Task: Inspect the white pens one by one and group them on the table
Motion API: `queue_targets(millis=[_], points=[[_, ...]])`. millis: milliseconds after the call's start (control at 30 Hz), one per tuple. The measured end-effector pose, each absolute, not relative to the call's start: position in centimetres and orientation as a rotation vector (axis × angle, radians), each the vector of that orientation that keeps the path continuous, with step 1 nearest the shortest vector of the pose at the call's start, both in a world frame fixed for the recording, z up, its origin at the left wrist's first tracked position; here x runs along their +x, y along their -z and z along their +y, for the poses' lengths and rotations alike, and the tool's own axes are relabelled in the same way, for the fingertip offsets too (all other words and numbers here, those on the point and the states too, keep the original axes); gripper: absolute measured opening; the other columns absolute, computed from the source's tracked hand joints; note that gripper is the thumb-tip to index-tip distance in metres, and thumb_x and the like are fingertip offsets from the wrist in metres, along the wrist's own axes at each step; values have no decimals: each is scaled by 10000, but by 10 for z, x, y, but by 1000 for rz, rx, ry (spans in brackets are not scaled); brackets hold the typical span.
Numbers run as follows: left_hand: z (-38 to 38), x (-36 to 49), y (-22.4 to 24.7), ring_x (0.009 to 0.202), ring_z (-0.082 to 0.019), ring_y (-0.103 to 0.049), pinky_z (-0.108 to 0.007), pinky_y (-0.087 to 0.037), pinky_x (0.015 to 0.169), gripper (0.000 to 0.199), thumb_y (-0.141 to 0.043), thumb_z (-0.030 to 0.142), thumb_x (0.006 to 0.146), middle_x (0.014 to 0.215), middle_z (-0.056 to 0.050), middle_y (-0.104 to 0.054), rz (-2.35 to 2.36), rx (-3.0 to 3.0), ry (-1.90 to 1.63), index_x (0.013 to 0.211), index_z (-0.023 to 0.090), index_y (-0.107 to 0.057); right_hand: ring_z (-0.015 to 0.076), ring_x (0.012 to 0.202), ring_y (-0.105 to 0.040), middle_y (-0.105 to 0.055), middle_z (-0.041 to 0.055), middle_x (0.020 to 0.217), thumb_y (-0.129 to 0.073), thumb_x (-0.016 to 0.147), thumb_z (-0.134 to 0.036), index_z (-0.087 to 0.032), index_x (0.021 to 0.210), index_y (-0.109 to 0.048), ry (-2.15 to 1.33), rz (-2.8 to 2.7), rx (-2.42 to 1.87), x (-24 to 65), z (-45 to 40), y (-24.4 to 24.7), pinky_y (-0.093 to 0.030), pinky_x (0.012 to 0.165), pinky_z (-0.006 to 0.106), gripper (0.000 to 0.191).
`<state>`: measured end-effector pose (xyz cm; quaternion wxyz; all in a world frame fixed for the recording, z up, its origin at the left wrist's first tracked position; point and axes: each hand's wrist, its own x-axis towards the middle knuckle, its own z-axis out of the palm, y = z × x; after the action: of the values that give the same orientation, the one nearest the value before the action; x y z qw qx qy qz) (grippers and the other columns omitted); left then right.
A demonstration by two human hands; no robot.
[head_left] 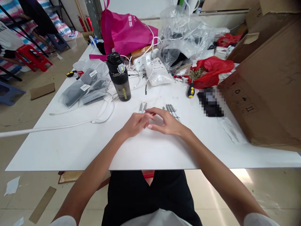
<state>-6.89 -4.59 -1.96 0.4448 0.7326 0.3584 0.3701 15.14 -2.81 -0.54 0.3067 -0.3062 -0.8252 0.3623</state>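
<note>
My left hand (138, 124) and my right hand (166, 122) meet just above the white table (150, 150), fingertips close together. The left fingers are loosely bent, with nothing visible in them. Thumb and fingers of the right hand curve apart in a C shape, and no object shows between them. Behind the left hand, two grey-and-white pens (142, 107) lie side by side, their lower ends hidden. Several similar pens (172, 110) lie in a row behind the right hand, which partly covers them.
A black water bottle (120, 78) stands left of centre beside bagged packages (81, 89). A white cable (66, 126) crosses the left side. A screwdriver (191, 91), red plastic bag (211, 70), white packet (158, 72) and pink bag (131, 33) lie behind. A large cardboard box (265, 91) borders the right.
</note>
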Motion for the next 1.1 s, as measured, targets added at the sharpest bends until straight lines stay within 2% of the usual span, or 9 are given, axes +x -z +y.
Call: queue_targets(millis=[100,167,267,400,567,767,933,1000,1100], points=[[-59,-62,11,516,-123,-459,-314,-362,572,822,-305,883,1023,535,15,-482,793,2071,-687,612,199,-502,203,811,-673,-759,82,903,-359,1119,-740,-172,953,-743,-1092,-2340,-959,156,-45,-28,-478,750,334,705],[-72,-52,0,463,-110,-378,-323,-285,533,841,-522,981,863,461,40,-388,800,2233,-538,556,202,-440,152,605,-518,-630,32,663,-338,1132,-726,-183,757,-662,-1032,-2560,-1142,157,-64,-50,-353,638,321,735],[-94,-37,-20,509,-125,-511,-314,-344,570,689,-741,827,859,494,42,-521,768,2266,-326,597,205,-601,133,517,-387,-511,15,540,-338,1151,-682,-193,640,-578,-922,-2767,-1252,156,-95,-73,-264,604,337,747],[-120,-25,-37,588,-137,-572,-325,-382,618,384,-704,441,1048,648,40,-667,718,2363,-149,737,216,-684,120,479,-361,-574,30,547,-300,1186,-597,-183,661,-601,-747,-2835,-1185,166,-127,-75,-236,591,337,733],[-146,-18,-35,688,-152,-607,-348,-424,704,326,-649,129,1012,736,27,-679,538,2518,-180,706,214,-573,134,430,-346,-611,47,557,-244,1194,-545,-174,723,-647,-415,-2843,-981,191,-155,-54,-160,548,360,723],[-165,-15,-32,769,-195,-631,-389,-467,745,220,-610,182,1025,902,-43,-717,599,2709,-212,814,236,-576,153,430,-303,-570,50,530,-312,1148,-616,-240,687,-622,-590,-2730,-948,194,-170,-48,-135,505,374,670],[-130,-28,-32,859,-234,-726,-385,-531,833,151,-706,369,1049,997,-59,-787,542,2669,-132,1086,223,-713,153,480,-443,-577,19,566,-340,1157,-582,-243,688,-553,-1010,-2499,-1131,211,-130,-39,-288,566,349,616],[-104,-36,-28,913,-228,-750,-363,-545,851,297,-653,378,1086,1069,-56,-806,642,2553,-240,1352,248,-686,172,532,-499,-577,23,595,-282,1170,-585,-245,701,-528,-914,-2317,-1334,220,-104,-30,-342,609,347,629],[-67,-48,-12,1008,-216,-762,-353,-559,926,339,-610,389,1107,1091,-42,-816,914,2317,-564,1420,285,-686,209,610,-570,-639,49,688,-378,1149,-609,-237,788,-560,-656,-2335,-1536,221,-70,-14,-367,642,352,549]])
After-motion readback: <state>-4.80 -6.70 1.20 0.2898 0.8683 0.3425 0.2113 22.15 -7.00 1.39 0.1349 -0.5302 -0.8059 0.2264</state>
